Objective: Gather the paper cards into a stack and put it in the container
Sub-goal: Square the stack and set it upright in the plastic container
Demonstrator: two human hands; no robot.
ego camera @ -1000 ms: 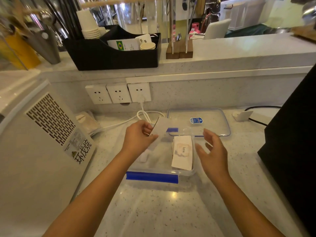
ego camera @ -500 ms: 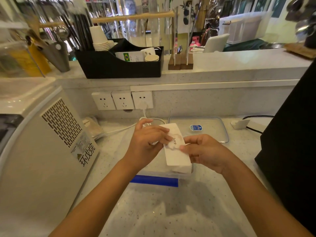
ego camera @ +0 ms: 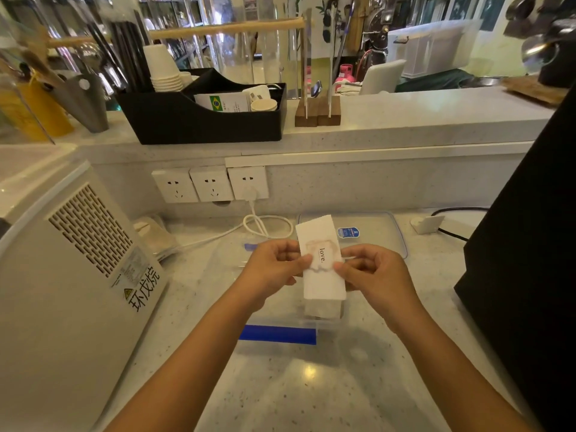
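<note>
I hold a white paper card (ego camera: 321,260) printed with "love." upright above the counter, its face toward me. My left hand (ego camera: 274,269) pinches its left edge and my right hand (ego camera: 371,272) pinches its right edge. Directly below stands a clear plastic container (ego camera: 277,325) with a blue clip on its near side. A further white card (ego camera: 322,308) shows inside the container, under the held one. I cannot tell whether the held card is one sheet or a thin stack.
The container's clear lid (ego camera: 374,226) lies flat behind it, with a blue label. A white machine (ego camera: 71,269) fills the left side and a black appliance (ego camera: 530,244) the right. A white cable (ego camera: 265,226) hangs from the wall sockets (ego camera: 212,183). A black organiser (ego camera: 199,116) sits on the raised ledge.
One second ago only my left hand held a card and my right hand was open. Both hands came together on the card and raised it slightly above the container.
</note>
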